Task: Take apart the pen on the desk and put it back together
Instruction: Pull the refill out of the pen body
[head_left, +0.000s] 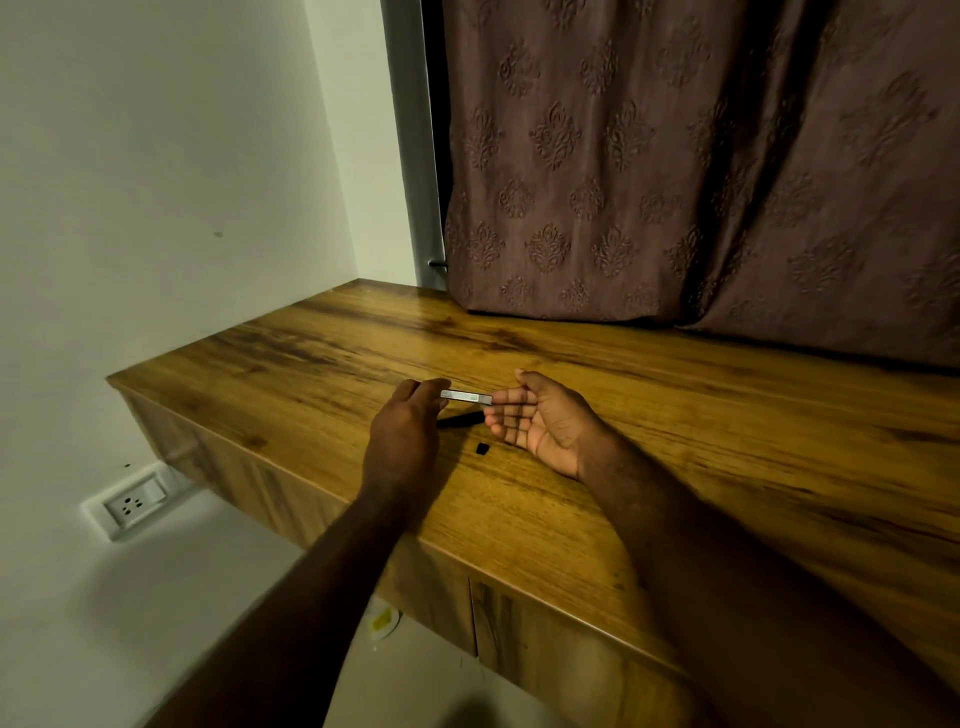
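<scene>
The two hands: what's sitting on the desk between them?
In the head view, a black pen piece and a small black bit lie on the desk between them.

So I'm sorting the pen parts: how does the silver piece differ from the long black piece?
The silver piece is pale and shiny and held above the desk by the left hand. The long black piece is dark and lies on the desk, unheld. Both are slim and straight.

Glossy wood-grain desk (675, 415), smooth and faintly reflective. Shiny silvery metal pen piece (466, 397); matt black plastic piece (460, 419) at its 6 o'clock. Soft embossed brown cloth curtain (675, 156) at 12 o'clock.
</scene>
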